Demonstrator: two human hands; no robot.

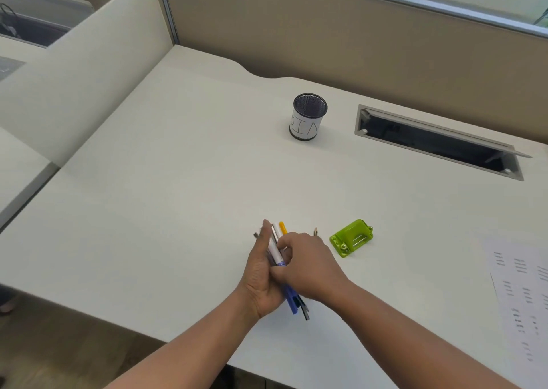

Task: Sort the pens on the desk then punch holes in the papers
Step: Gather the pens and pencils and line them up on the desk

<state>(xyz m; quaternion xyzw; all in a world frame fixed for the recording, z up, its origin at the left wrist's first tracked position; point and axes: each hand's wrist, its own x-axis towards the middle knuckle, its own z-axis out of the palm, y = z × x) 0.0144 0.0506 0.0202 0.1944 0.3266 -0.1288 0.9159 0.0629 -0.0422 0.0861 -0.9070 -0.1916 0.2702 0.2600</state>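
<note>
A bundle of pens [278,249], white, yellow, blue and black, lies gathered between my two hands near the desk's front edge. My left hand [261,276] cups the bundle from the left, fingers straight. My right hand [308,267] closes over it from the right. A pencil tip [315,231] sticks out just beyond my right hand. A green hole punch [351,238] sits on the desk to the right of the hands. Printed papers [522,296] lie at the right edge. A black mesh pen cup [308,117] with a white label stands farther back, with nothing visible inside.
An open cable tray slot [439,142] is cut into the white desk [178,195] at the back right. A beige partition wall [326,38] runs behind the desk, and a cream divider [89,71] stands on the left.
</note>
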